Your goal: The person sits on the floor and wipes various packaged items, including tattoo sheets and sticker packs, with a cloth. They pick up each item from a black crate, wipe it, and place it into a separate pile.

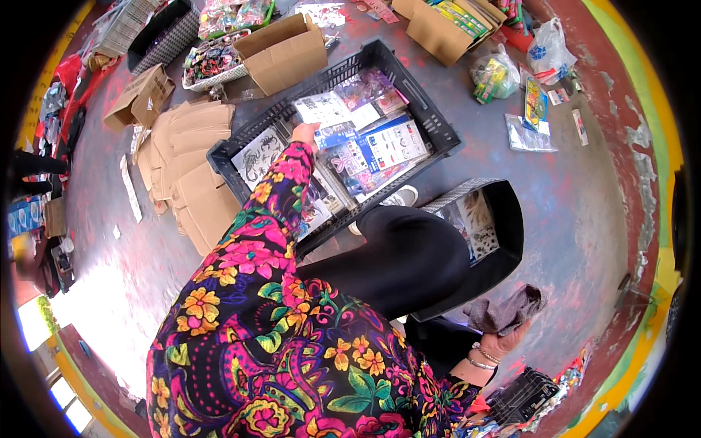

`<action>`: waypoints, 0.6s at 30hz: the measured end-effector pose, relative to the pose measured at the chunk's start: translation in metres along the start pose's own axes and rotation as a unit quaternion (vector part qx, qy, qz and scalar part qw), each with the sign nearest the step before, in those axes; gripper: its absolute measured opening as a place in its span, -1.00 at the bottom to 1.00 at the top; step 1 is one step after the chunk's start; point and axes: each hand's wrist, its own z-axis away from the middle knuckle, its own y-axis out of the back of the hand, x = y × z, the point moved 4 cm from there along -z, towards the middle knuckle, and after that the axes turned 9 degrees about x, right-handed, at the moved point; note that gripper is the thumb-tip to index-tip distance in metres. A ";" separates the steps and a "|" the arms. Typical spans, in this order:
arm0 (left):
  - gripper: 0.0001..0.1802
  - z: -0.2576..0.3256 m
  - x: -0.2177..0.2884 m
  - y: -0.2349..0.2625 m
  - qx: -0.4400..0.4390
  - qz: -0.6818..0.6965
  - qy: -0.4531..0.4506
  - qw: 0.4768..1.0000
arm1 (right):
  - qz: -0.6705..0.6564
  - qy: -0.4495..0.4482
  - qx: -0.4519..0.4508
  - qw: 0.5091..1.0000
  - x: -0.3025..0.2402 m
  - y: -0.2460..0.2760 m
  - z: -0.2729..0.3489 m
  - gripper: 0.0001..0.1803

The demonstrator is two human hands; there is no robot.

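My left hand reaches into a black plastic crate with slotted walls. Its fingers close on the left edge of a blue-and-white printed packet. Around that packet lie flat sheets in clear sleeves, among them a white sheet with dark scorpion-like designs and a white-and-blue printed card. Off to the lower right, my right hand is wrapped round a crumpled grey-brown cloth. Between my hands, beside my bent knee, a black woven-pattern bin holds more printed sheets.
Flattened cardboard lies left of the crate. Beyond it stand an open carton and a basket of small goods. At the far right are another carton and plastic bags. A dark basket is near my right wrist.
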 end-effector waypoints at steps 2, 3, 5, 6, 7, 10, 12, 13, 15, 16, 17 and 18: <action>-0.71 0.038 0.007 -0.018 -0.086 0.041 -0.035 0.995 | -0.004 0.002 -0.035 0.999 -0.001 -0.015 0.004 -0.48; -0.72 0.073 0.020 -0.035 -0.136 0.058 -0.043 0.988 | -0.013 0.007 -0.054 0.998 0.001 -0.021 0.005 -0.50; -0.71 0.116 0.033 -0.053 -0.212 0.058 -0.045 0.974 | -0.030 0.005 -0.076 0.997 0.001 -0.016 0.003 -0.52; -0.71 0.139 0.038 -0.063 -0.229 0.049 -0.043 0.971 | -0.038 0.002 -0.077 0.996 0.002 -0.007 -0.004 -0.52; -0.71 0.158 0.042 -0.073 -0.248 0.042 -0.044 0.967 | -0.048 0.000 -0.083 0.995 0.004 0.002 -0.010 -0.52; -0.69 0.204 0.057 -0.107 -0.301 0.050 -0.052 0.951 | -0.047 0.026 -0.111 0.992 -0.005 -0.044 0.005 -0.65; -0.66 0.238 0.074 -0.130 -0.352 0.041 -0.047 0.934 | -0.062 0.001 -0.242 0.968 0.002 -0.054 -0.008 -0.72; -0.66 0.254 0.081 -0.142 -0.380 0.042 -0.058 0.922 | -0.089 -0.030 -0.312 0.945 0.010 -0.058 -0.019 -0.75; -0.66 0.288 0.090 -0.166 -0.416 0.008 -0.102 0.904 | -0.016 -0.027 -0.243 0.969 0.019 -0.060 -0.034 -0.78; -0.65 0.304 0.090 -0.176 -0.436 -0.014 -0.101 0.894 | 0.053 0.003 -0.240 0.969 0.015 -0.088 -0.021 -0.73; -0.65 0.321 0.086 -0.187 -0.461 -0.035 -0.095 0.882 | 0.122 0.038 -0.228 0.965 0.007 -0.117 -0.004 -0.66; -0.67 0.343 0.080 -0.196 -0.488 -0.042 -0.078 0.868 | 0.162 0.048 -0.268 0.948 0.002 -0.132 -0.001 -0.62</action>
